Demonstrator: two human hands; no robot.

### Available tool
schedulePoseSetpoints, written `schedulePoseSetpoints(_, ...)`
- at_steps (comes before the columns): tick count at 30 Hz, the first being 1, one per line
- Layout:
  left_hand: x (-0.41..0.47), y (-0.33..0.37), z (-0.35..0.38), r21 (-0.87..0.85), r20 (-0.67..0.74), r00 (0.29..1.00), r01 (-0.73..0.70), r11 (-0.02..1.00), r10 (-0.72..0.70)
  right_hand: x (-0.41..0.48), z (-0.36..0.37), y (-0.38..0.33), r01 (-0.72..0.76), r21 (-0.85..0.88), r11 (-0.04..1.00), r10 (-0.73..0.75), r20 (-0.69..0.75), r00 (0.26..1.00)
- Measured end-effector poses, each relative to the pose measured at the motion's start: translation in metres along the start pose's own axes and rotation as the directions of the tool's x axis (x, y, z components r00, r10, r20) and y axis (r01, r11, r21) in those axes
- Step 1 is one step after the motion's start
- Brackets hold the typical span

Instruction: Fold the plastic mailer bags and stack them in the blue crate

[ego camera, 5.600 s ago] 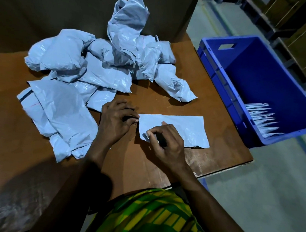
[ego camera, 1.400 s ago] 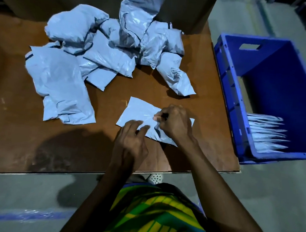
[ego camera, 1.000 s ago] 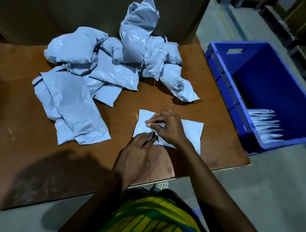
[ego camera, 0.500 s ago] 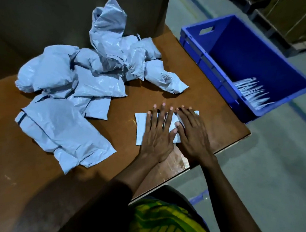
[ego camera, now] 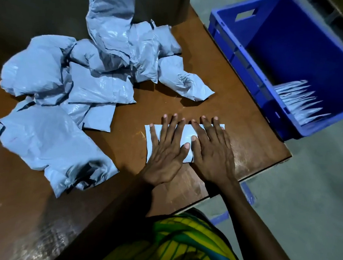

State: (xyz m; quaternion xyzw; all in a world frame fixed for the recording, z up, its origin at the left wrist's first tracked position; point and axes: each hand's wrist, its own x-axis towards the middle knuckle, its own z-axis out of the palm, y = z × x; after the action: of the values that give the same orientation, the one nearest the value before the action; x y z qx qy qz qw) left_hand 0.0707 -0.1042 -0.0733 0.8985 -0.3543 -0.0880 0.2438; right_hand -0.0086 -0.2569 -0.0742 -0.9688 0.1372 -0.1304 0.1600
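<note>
A folded pale grey mailer bag [ego camera: 187,134] lies flat on the brown table [ego camera: 239,106] near its front right corner. My left hand [ego camera: 166,149] and my right hand [ego camera: 212,147] rest side by side on it, palms down and fingers spread, covering most of it. A heap of crumpled unfolded mailer bags [ego camera: 93,67] fills the left and back of the table. To the right, beside the table, the blue crate [ego camera: 252,60] holds several folded bags [ego camera: 298,100] standing on edge in its near end.
A dark wall or board [ego camera: 43,5] stands behind the table. Grey floor [ego camera: 303,200] with blue tape marks lies to the right and front. The table's front right corner is just right of my hands.
Earlier my fingers pinched and folded the bag. Since half a second ago both hands stay flat on the folded bag, now slightly further apart.
</note>
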Motion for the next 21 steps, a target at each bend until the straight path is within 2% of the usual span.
schedulePoseSetpoints(2, -0.011, -0.004, -0.002, -0.016, -0.1, 0.995, 0.002, 1.0, -0.004, -0.004, -0.002, 0.0, 0.001, 0.013, 1.0, -0.001, 0.003, 1.0)
schedulePoseSetpoints(5, -0.025, -0.009, -0.003, 0.106, -0.16, 0.987, 0.048, 0.993, -0.031, -0.01, -0.004, 0.0, 0.005, 0.007, 1.0, -0.005, 0.0, 1.0)
schedulePoseSetpoints(8, -0.021, -0.008, -0.008, 0.149, -0.079, 0.995, 0.076, 0.986, -0.064, -0.01, -0.005, -0.001, -0.007, -0.009, 1.0, 0.007, 0.0, 1.0)
schedulePoseSetpoints(10, -0.018, -0.012, -0.012, 0.105, -0.004, 0.997, 0.071, 0.992, -0.071, -0.009, -0.008, -0.002, -0.015, 0.008, 1.0, 0.015, 0.054, 0.998)
schedulePoseSetpoints(12, -0.011, -0.019, -0.022, -0.033, 0.059, 0.994, 0.09, 0.995, -0.088, -0.003, -0.017, 0.003, -0.06, 0.119, 0.991, 0.038, 0.182, 0.982)
schedulePoseSetpoints(14, -0.004, -0.023, -0.037, -0.084, 0.039, 0.997, 0.07, 0.994, -0.067, 0.009, -0.035, 0.008, -0.126, 0.209, 0.97, 0.044, 0.36, 0.932)
schedulePoseSetpoints(16, 0.004, -0.021, -0.055, -0.059, 0.048, 0.997, 0.062, 0.996, -0.059, 0.022, -0.053, 0.009, -0.088, 0.145, 0.986, 0.012, 0.461, 0.887)
schedulePoseSetpoints(18, 0.015, -0.014, -0.074, -0.065, 0.116, 0.991, 0.078, 0.995, -0.07, 0.036, -0.067, 0.005, -0.026, 0.087, 0.996, -0.022, 0.506, 0.862)
schedulePoseSetpoints(20, 0.023, -0.005, -0.09, -0.04, 0.143, 0.988, 0.063, 0.997, -0.057, 0.049, -0.081, -0.002, -0.008, 0.072, 0.997, -0.029, 0.503, 0.864)
schedulePoseSetpoints(21, 0.025, -0.002, -0.097, -0.01, 0.099, 0.995, 0.022, 1.0, -0.021, 0.054, -0.088, -0.004, -0.01, 0.065, 0.998, -0.021, 0.467, 0.884)
